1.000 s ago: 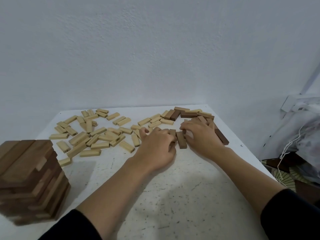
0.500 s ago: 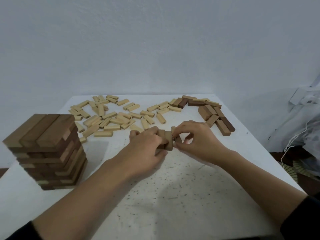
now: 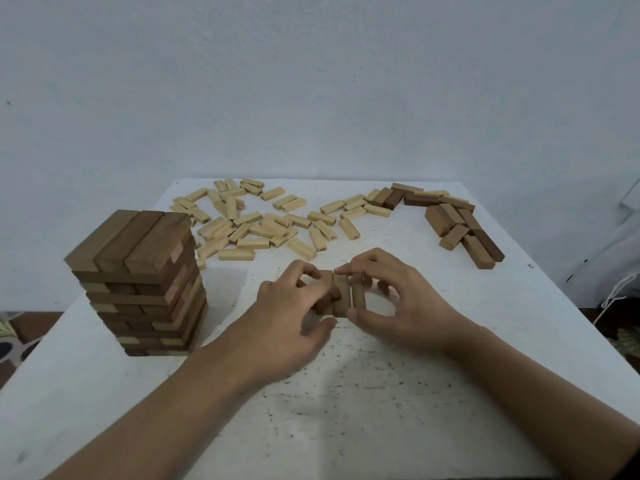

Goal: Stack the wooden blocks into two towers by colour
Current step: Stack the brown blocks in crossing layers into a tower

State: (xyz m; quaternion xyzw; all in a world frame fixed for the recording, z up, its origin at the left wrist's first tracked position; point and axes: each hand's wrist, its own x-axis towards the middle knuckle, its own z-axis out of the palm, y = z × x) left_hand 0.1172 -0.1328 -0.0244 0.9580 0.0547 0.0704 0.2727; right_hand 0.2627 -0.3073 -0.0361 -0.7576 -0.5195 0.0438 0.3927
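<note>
Near the middle of the white, speckled tabletop both hands meet over a row of three brown blocks that lie side by side, long sides together, with a thin pale gap showing between the middle block and the right one. The left hand comes in from seven o'clock and grips the row's left part: its fingers curl over the far end and its thumb lies against the near end. The right hand comes in from four o'clock and pinches the right part, forefinger tip on the far top edge and thumb pressed to the near end, the other fingers arched above the tabletop. Whether the row rests on the tabletop or is lifted just clear of it cannot be told. At nine o'clock from the hands, well apart from them, stands a brown tower of many layers, three blocks to a layer, the layers crossing one another and a few paler ends showing in its sides. At twelve o'clock, towards the far edge, pale blocks lie scattered flat in a loose spread. At two o'clock a smaller cluster of loose brown blocks lies near the right edge, some touching. A plain pale wall rises behind the tabletop
</note>
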